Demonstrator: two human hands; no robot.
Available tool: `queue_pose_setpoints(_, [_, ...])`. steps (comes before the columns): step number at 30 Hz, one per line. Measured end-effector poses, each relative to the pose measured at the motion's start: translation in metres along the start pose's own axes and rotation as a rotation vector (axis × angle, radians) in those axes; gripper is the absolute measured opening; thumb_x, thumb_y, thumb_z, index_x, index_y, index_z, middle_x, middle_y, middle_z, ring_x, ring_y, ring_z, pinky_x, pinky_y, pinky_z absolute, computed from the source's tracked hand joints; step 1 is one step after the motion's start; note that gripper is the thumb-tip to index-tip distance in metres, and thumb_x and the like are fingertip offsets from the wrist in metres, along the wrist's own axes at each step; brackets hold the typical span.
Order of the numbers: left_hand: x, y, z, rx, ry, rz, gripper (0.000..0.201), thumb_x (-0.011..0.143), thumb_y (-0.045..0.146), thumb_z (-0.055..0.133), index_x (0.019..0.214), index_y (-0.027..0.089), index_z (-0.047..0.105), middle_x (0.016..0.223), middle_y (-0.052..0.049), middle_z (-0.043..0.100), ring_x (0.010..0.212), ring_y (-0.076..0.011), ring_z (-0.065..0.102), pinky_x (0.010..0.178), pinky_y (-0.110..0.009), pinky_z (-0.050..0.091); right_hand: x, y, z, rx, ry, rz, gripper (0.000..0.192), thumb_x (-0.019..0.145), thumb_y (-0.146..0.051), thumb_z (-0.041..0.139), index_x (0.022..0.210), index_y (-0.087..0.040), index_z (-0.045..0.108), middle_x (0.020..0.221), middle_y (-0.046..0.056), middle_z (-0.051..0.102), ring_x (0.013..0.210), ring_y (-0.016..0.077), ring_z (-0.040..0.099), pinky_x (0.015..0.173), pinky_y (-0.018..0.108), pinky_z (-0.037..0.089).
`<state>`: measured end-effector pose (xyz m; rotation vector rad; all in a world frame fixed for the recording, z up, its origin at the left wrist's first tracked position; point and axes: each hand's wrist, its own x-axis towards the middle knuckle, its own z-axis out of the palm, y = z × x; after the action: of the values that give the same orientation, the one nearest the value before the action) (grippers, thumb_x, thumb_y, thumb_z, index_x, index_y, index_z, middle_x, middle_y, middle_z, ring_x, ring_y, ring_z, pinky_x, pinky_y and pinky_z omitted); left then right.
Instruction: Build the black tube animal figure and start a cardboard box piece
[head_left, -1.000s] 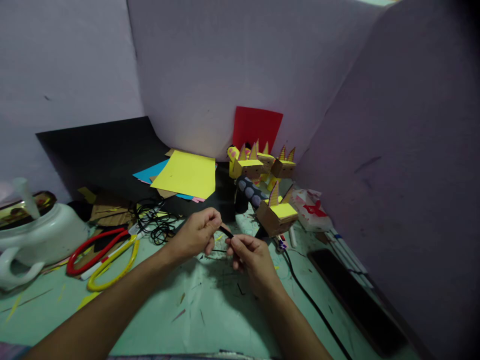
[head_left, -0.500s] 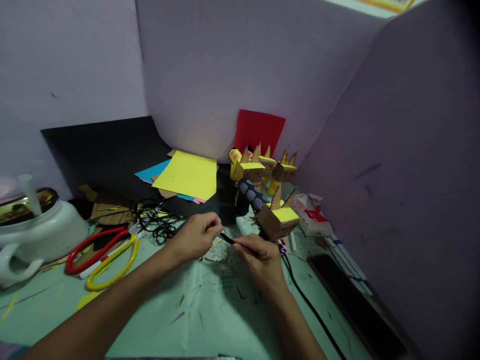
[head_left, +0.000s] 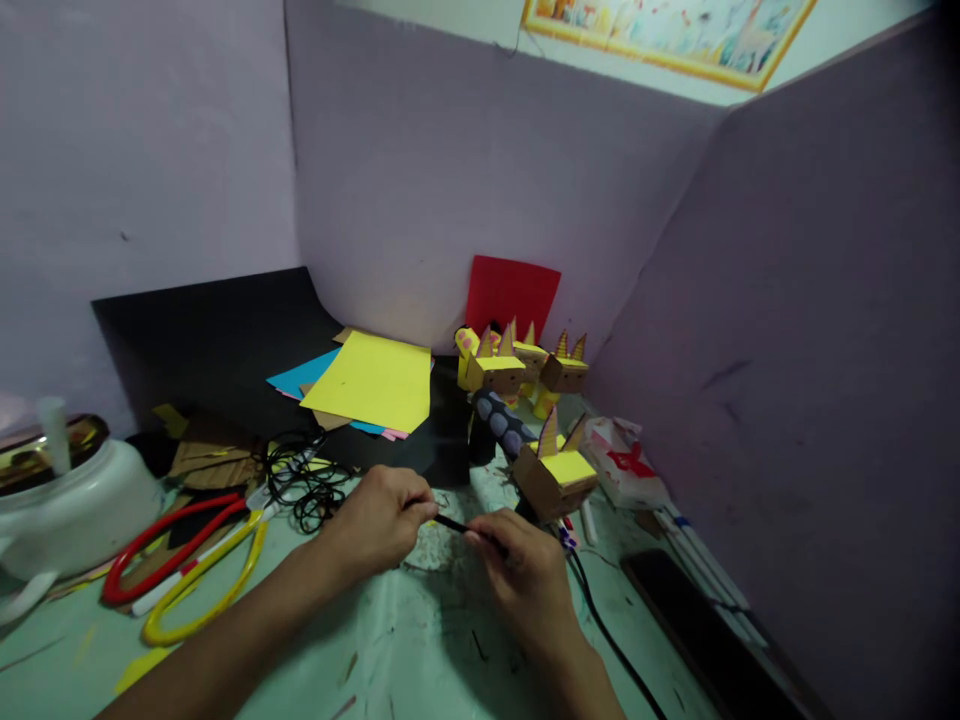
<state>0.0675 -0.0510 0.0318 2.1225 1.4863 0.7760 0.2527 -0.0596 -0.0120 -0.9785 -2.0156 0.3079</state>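
My left hand (head_left: 379, 522) and my right hand (head_left: 525, 575) meet over the green table (head_left: 420, 650), both pinching a thin black strip (head_left: 452, 523) that spans the small gap between their fingertips. The strip lies nearly level, just above the tabletop. Directly behind my right hand stands a cardboard box figure with a yellow top and pointed ears (head_left: 557, 472). A tangle of black cord (head_left: 304, 480) lies just left of my left hand.
Yellow paper (head_left: 371, 380) tops a stack of coloured sheets on a black sheet. More box figures (head_left: 517, 365) stand before a red sheet (head_left: 512, 290). Red and yellow scissors (head_left: 184, 565) and a white pot (head_left: 71, 505) lie left. A black cable (head_left: 607, 630) and a dark flat device (head_left: 705, 630) lie right. Purple panels wall the space.
The view has tilted upward, so a picture on the far wall now shows. Both hands have sunk lower in the picture, and the strip is held flatter.
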Motion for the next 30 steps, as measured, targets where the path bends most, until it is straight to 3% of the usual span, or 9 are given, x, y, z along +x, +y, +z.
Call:
queue_pose_setpoints(5, [-0.004,-0.001,0.002,0.150,-0.001,0.057,0.019,0.079,0.017,0.042,0.067,0.016,0.057,0.068,-0.004,0.059,0.066,-0.0154,0.053,0.060,-0.025,0.035,0.001,-0.002,0.002,-0.018,-0.017,0.009,0.017,0.082,-0.018,0.047,0.076,-0.016,0.063,0.065,0.004,0.062,0.058,0.0139,0.058,0.052,0.022,0.040])
queue_pose_setpoints(9, [-0.005,-0.001,-0.001,0.192,-0.011,0.038,0.017,0.078,0.017,0.042,0.066,0.016,0.054,0.067,-0.003,0.058,0.066,-0.0157,0.053,0.060,-0.025,0.033,0.001,-0.003,0.003,0.032,-0.052,0.182,0.020,0.081,-0.022,0.048,0.081,-0.016,0.067,0.066,0.005,0.064,0.057,0.0148,0.058,0.052,0.023,0.042])
queue_pose_setpoints(12, [-0.003,-0.002,-0.008,0.195,-0.030,-0.024,0.018,0.078,0.020,0.043,0.063,0.016,0.054,0.064,-0.003,0.058,0.063,-0.0152,0.052,0.058,-0.025,0.032,0.000,-0.002,0.004,0.069,0.014,0.300,0.024,0.081,-0.024,0.048,0.090,-0.016,0.069,0.072,0.007,0.068,0.060,0.0166,0.060,0.055,0.026,0.045])
queue_pose_setpoints(15, [-0.001,-0.004,-0.013,0.170,-0.060,-0.055,0.020,0.078,0.023,0.044,0.062,0.017,0.055,0.062,-0.002,0.058,0.061,-0.0144,0.051,0.057,-0.024,0.031,0.000,-0.005,0.007,0.244,0.121,0.413,0.027,0.080,-0.029,0.050,0.096,-0.015,0.067,0.082,0.009,0.069,0.056,0.0152,0.060,0.051,0.026,0.046])
queue_pose_setpoints(18, [-0.001,-0.001,-0.010,0.168,-0.082,-0.054,0.021,0.077,0.024,0.044,0.061,0.017,0.054,0.060,-0.001,0.056,0.059,-0.0141,0.050,0.056,-0.024,0.030,0.001,-0.013,0.013,0.564,0.061,0.531,0.034,0.078,-0.030,0.053,0.108,-0.017,0.062,0.101,0.010,0.067,0.049,0.0122,0.059,0.044,0.025,0.047])
queue_pose_setpoints(20, [-0.002,0.003,-0.005,0.187,-0.094,-0.049,0.021,0.077,0.023,0.043,0.060,0.017,0.053,0.060,-0.001,0.056,0.059,-0.0140,0.049,0.055,-0.024,0.028,0.001,-0.019,0.019,0.664,-0.025,0.519,0.039,0.076,-0.027,0.056,0.114,-0.017,0.059,0.105,0.010,0.066,0.049,0.0120,0.060,0.045,0.026,0.049])
queue_pose_setpoints(22, [-0.004,0.008,0.002,0.198,-0.109,-0.045,0.021,0.077,0.022,0.042,0.058,0.016,0.051,0.059,-0.001,0.055,0.058,-0.0139,0.049,0.054,-0.024,0.028,0.000,-0.021,0.025,0.604,-0.047,0.417,0.041,0.073,-0.022,0.059,0.114,-0.018,0.060,0.102,0.009,0.068,0.056,0.0146,0.063,0.052,0.028,0.052])
queue_pose_setpoints(26, [-0.005,0.014,0.011,0.139,-0.126,-0.092,0.022,0.076,0.020,0.041,0.056,0.016,0.048,0.056,0.000,0.053,0.056,-0.0130,0.047,0.052,-0.024,0.027,-0.001,-0.019,0.030,0.426,0.048,0.215,0.038,0.071,-0.015,0.059,0.109,-0.021,0.064,0.099,0.007,0.070,0.082,0.0198,0.065,0.071,0.030,0.052])
queue_pose_setpoints(30, [-0.005,0.011,0.013,0.040,-0.122,-0.144,0.021,0.072,0.021,0.043,0.053,0.016,0.050,0.050,0.002,0.049,0.052,-0.0119,0.044,0.049,-0.023,0.026,-0.004,-0.015,0.032,0.414,0.068,0.224,0.035,0.072,-0.015,0.059,0.105,-0.021,0.066,0.093,0.007,0.071,0.077,0.0201,0.066,0.067,0.030,0.053])
